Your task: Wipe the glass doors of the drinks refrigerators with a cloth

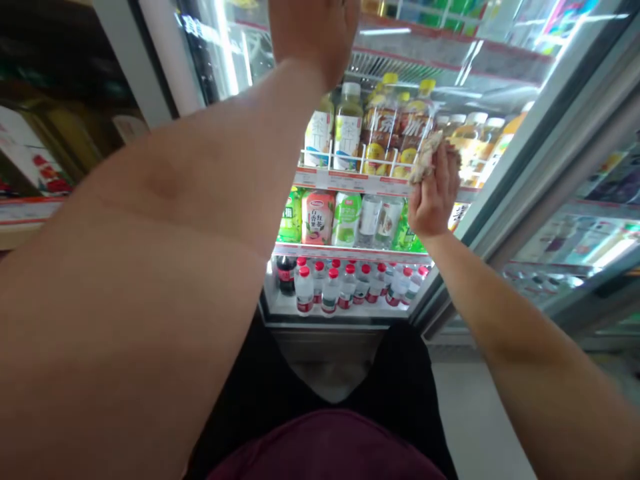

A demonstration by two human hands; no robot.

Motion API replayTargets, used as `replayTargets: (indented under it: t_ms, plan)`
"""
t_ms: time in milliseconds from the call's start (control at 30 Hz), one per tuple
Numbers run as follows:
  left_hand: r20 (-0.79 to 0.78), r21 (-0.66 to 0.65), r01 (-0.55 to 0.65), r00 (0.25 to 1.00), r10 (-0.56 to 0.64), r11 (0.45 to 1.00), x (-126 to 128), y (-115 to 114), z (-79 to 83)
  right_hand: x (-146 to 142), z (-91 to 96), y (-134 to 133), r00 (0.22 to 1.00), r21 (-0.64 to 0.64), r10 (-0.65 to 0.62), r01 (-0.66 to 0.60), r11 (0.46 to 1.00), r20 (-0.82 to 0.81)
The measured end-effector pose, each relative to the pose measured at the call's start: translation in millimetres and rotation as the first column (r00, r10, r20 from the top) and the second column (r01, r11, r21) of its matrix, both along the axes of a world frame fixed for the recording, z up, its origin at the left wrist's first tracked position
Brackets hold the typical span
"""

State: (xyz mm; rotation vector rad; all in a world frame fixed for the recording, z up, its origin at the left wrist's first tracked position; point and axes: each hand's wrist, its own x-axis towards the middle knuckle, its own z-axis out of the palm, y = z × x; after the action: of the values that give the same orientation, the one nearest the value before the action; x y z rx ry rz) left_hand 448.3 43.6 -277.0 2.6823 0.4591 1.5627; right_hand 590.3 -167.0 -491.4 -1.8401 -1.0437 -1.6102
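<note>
My right hand [436, 200] is closed on a crumpled, pale cloth [426, 159], in front of the right part of the middle shelf. Just behind it stand dark tea bottles with yellow caps [383, 123]. Whether the cloth presses on glass or on the shelf front, I cannot tell. High up at the top edge is my left hand [316, 30], its fingers cut off by the frame, so what it touches is hidden. My left forearm covers much of the left side of the lit drinks fridge [345, 323].
Below are a shelf with a pink bottle [317, 219] and green bottles, and a bottom row of red-capped water bottles [330, 292]. A metal door frame [505, 233] slants along the right. Boxes [30, 153] stand on a shelf at the left.
</note>
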Motion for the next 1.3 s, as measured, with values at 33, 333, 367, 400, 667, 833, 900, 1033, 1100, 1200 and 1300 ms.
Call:
replayTargets:
  t_ms: [33,333,367,400,667,833,900,1033,1100,1200,1300]
  plan:
    - [0.009,0.005,0.016,1.0,-0.016,1.0,1,2,0.5,0,-3.9,-2,1.0,-0.014,-0.004,0.004,1.0,0.006]
    - [0.051,0.06,0.035,0.998,-0.038,0.998,-6,1,-3.8,-1,9.9,-10,0.999,-0.153,0.01,-0.004,0.988,0.041]
    - [0.047,0.067,0.024,0.999,-0.027,0.998,-7,0,-4.4,-1,15.9,-9,0.999,-0.164,0.02,-0.012,0.986,0.047]
    - [0.049,0.068,0.014,0.999,-0.017,0.998,-8,0,-4.8,-1,22.8,-8,0.998,-0.169,0.033,-0.024,0.985,0.05]
    - [0.017,0.058,-0.014,1.0,0.013,0.998,-8,-2,-2.5,-5,89.6,10,0.992,-0.12,0.122,-0.117,0.986,0.034]
    - [0.039,0.072,0.026,0.999,-0.028,0.997,-7,1,-2.7,-6,120.8,23,0.986,-0.049,0.161,-0.158,0.986,0.05]
    - [0.057,0.077,0.051,0.997,-0.056,0.996,-4,2,-2.9,-8,131.9,29,0.986,-0.02,0.14,-0.138,0.99,0.096]
    - [0.094,0.101,0.072,0.992,-0.082,0.992,-1,5,-3.2,-13,156.8,43,0.981,0.052,0.04,-0.051,0.997,0.189]
    - [0.11,0.101,0.072,0.99,-0.083,0.992,-1,6,-3.1,-18,171.3,49,0.983,0.068,0.003,-0.016,0.998,0.183]
    - [0.131,0.101,0.107,0.984,-0.12,0.989,-1,7,-2.5,-27,194.5,58,0.992,0.092,-0.044,0.034,0.995,0.116]
    - [0.14,0.118,0.153,0.976,-0.169,0.981,0,9,-1.5,-34,214.4,68,0.995,0.102,-0.096,0.093,0.99,0.027]
